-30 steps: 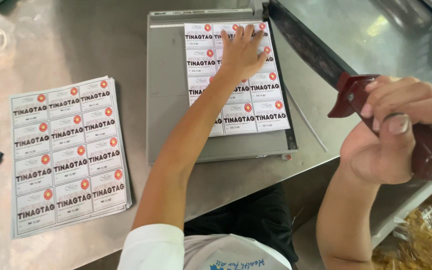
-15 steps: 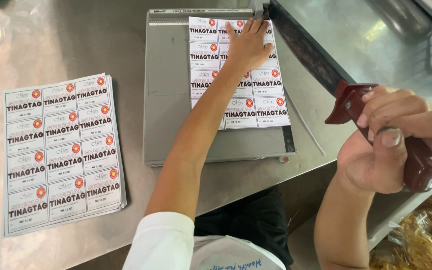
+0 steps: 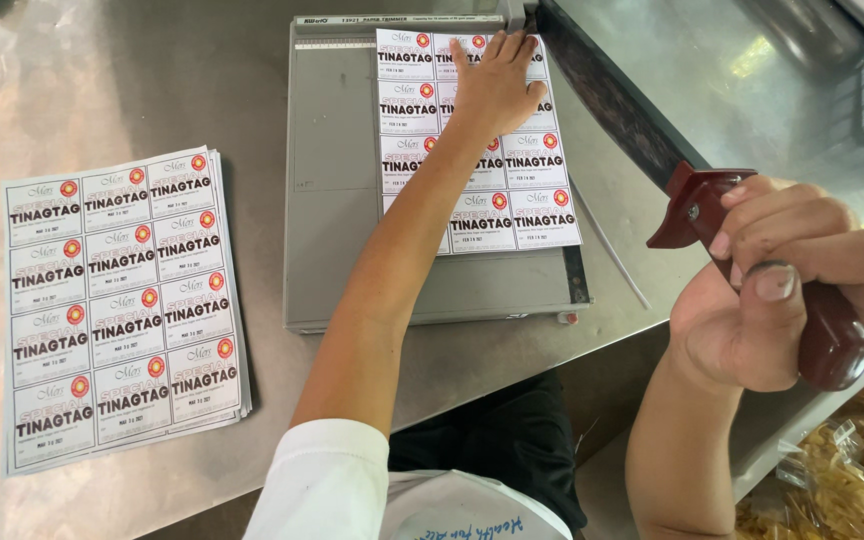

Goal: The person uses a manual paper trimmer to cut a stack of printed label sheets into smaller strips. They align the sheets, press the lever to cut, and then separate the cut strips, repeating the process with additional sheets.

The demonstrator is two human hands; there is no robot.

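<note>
**Label sheet lined up, blade raised, cut not yet made**

Left hand (image 3: 497,85) pressed flat, fingers spread, on the label sheet (image 3: 479,140) at upper centre of the frame, on the grey paper cutter (image 3: 337,200). Right hand (image 3: 787,290) at right, closed tight around the dark red handle (image 3: 752,260), blade (image 3: 607,95) lifted clear of the bed. Sheet whole, right edge along the cutting edge. Stack of uncut label sheets (image 3: 117,305) waiting at lower left on the steel table (image 3: 152,80). By the look of it, most of the trimming left to do.
</note>
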